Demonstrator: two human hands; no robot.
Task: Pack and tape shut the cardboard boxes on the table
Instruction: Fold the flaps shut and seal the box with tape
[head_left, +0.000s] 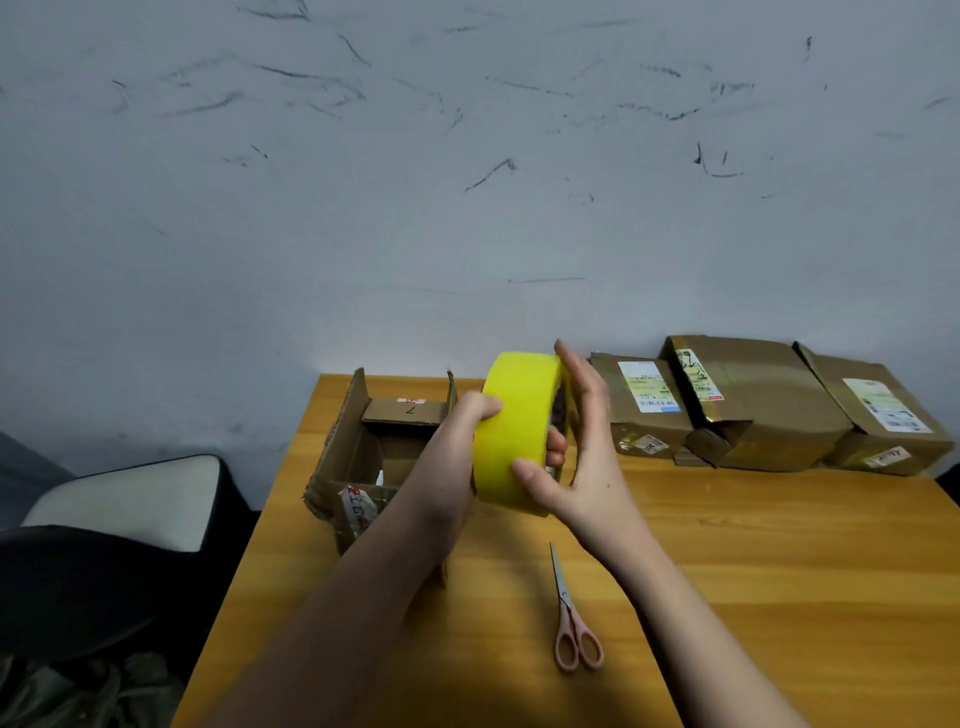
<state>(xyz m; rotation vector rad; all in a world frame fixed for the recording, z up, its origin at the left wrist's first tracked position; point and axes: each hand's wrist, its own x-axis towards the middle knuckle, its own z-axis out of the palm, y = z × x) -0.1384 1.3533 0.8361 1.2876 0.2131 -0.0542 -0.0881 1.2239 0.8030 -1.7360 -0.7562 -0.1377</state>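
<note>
Cardboard boxes (748, 400) on wooden table (779, 545), scuffed wall (467, 156), both hands (582, 467) gripping tape roll (514, 431)

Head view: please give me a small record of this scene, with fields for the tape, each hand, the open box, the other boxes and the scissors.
tape: yellow roll, held above the table
left hand: grips the roll's left edge
right hand: thumb on the roll's face, fingers straight along its right side
open box: flaps up, behind the left hand
other boxes: three in a row by the wall
scissors: pink handles, closed, flat on the table
</note>
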